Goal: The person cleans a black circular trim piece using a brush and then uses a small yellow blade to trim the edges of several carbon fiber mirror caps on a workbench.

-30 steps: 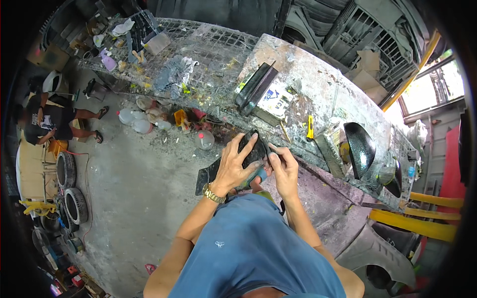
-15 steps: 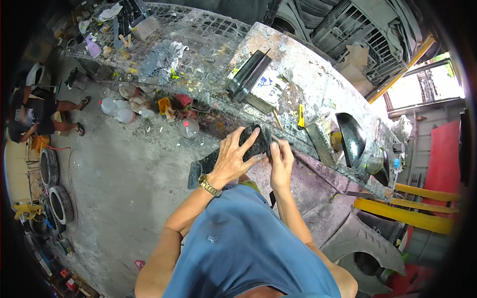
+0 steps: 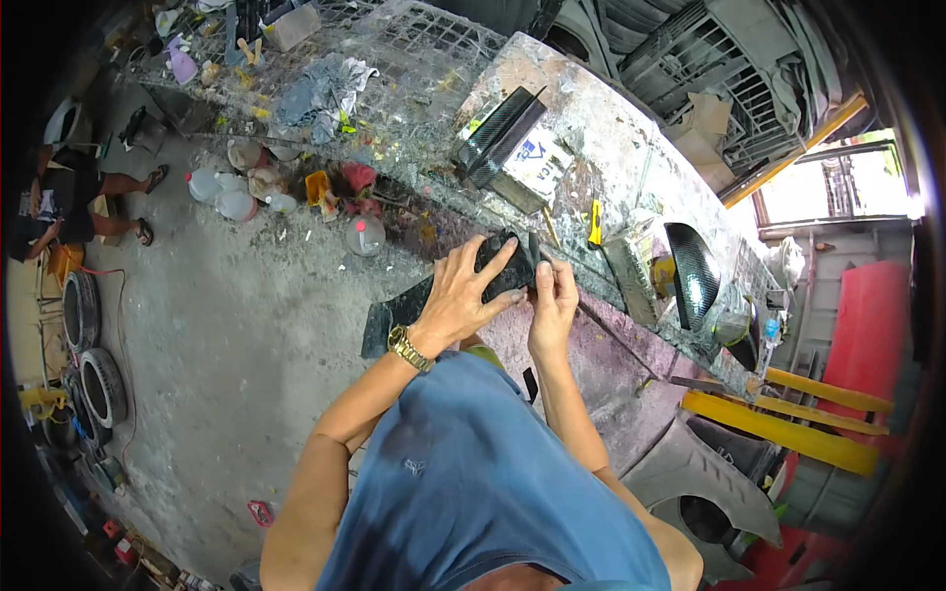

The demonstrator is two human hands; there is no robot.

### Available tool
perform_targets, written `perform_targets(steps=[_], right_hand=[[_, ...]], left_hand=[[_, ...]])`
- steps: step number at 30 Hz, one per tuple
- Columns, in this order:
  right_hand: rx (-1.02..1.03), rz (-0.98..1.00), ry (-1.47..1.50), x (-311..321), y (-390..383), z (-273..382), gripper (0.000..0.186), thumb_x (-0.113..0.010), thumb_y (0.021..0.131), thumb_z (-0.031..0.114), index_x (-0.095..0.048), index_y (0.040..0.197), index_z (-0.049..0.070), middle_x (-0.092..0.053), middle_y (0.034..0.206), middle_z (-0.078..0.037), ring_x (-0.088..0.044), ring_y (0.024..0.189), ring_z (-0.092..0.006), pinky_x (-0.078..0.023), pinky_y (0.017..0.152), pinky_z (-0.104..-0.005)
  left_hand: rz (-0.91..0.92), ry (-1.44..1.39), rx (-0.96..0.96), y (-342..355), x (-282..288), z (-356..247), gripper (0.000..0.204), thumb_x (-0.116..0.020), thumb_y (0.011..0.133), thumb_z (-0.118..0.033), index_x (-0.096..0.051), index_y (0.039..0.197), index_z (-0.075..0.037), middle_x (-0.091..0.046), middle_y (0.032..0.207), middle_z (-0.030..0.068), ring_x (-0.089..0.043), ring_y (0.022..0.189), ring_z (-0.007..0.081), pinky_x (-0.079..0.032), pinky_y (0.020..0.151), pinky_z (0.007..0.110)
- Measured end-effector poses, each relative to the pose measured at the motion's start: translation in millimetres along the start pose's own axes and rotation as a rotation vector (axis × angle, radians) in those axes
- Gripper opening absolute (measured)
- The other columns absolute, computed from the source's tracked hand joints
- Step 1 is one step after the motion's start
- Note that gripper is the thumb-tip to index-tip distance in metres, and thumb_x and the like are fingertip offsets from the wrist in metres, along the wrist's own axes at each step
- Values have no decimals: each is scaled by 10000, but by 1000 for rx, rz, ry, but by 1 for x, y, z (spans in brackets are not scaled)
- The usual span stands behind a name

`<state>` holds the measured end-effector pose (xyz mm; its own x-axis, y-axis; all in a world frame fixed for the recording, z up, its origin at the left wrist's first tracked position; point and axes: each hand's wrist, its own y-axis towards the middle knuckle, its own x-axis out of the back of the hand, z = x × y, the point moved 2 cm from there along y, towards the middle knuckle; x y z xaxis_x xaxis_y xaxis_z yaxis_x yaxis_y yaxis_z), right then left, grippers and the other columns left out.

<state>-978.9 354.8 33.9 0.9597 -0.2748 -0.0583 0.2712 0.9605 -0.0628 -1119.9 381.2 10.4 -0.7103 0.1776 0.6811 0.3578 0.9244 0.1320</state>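
Note:
A long black angular part (image 3: 396, 308) stretches slantwise in front of my body, its lower left end wide and flat. My left hand (image 3: 458, 298), with a gold watch on the wrist, grips its upper part with the fingers spread over it. At the upper right end, my right hand (image 3: 554, 305) has thumb and fingers pinched at the edge. A dark flat piece stands up there by the fingertips; whether it is separate from the part I cannot tell.
On the stained workbench (image 3: 616, 128) ahead lie a glossy black carbon-patterned piece (image 3: 501, 128), a yellow utility knife (image 3: 595, 225) and a curved carbon-patterned shell (image 3: 698, 276). Plastic bottles (image 3: 235, 202) stand on the floor. Tyres (image 3: 102, 384) and another person (image 3: 74, 202) are at left; a grey fender (image 3: 680, 458) lies at right.
The view has shifted slightly. Both hands keep their hold at nearly the same places on the black part, with only a small change at the right fingertips.

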Motion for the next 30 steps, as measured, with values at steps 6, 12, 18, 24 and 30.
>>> perform_targets(steps=[6, 12, 18, 24, 30], right_hand=[[-1, 10, -80, -5, 9, 1, 240, -493, 993, 143, -569, 1147, -26, -492, 730, 2, -460, 589, -55, -388, 527, -209], [4, 52, -71, 2, 5, -17, 253, -510, 987, 156, -577, 1154, -22, -528, 756, -6, -458, 603, -46, -389, 540, -198], [-26, 52, -41, 16, -6, -20, 246, -512, 986, 147, -587, 1154, -16, -528, 772, 11, -457, 615, -39, -385, 540, -196], [-14, 76, -97, 15, -8, -25, 259, -494, 996, 179, -577, 1136, -23, -488, 744, 11, -440, 598, -53, -377, 529, -214], [-53, 59, -96, 14, -9, -23, 254, -506, 990, 178, -588, 1132, -17, -468, 738, 18, -438, 622, -54, -375, 539, -209]], left_hand=[[9, 57, -9, -3, 2, 6, 690, -573, 868, -500, -343, 1466, -245, -377, 1354, 236, -412, 1187, 399, -339, 985, 505], [25, 59, -1, -11, -6, 16, 682, -547, 876, -535, -351, 1462, -247, -392, 1331, 243, -425, 1142, 398, -349, 949, 516], [81, 88, 39, -9, -4, 9, 681, -582, 868, -471, -349, 1464, -237, -370, 1374, 235, -401, 1211, 403, -334, 1001, 512], [81, 79, 39, -11, -6, 12, 679, -574, 867, -495, -353, 1461, -252, -370, 1373, 236, -400, 1215, 403, -335, 997, 517], [82, 92, 38, -7, -3, 15, 687, -573, 870, -500, -337, 1469, -262, -374, 1374, 235, -397, 1230, 405, -330, 1008, 516]])
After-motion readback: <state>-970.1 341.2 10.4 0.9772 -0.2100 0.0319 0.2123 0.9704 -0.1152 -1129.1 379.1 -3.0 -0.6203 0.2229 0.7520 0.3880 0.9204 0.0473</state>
